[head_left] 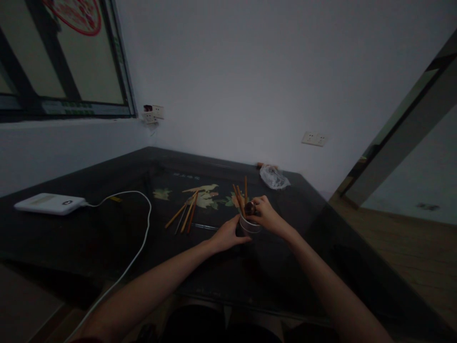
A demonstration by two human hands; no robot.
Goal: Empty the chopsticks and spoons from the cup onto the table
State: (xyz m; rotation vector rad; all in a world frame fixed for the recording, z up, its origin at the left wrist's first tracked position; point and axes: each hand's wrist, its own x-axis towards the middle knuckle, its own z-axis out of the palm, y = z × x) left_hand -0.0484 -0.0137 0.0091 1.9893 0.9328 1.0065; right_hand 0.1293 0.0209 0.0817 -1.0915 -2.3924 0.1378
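Fingers (260, 200) Pinched a Dark Item (250, 208) at the Cup's Mouth

At middle left of the frame lay a power bank (52, 203), its cable (149, 216) trailing beside the left arm; a snag could have dragged it. Loose pencils (189, 213) near the centre might have rolled if bumped. The left hand (225, 233) curved round the left side of the cup (251, 227), just right of centre; how firmly could not be told. If slack, downward pressure from the right hand (267, 213) could have tipped it, spilling the upright pencils (239, 199).
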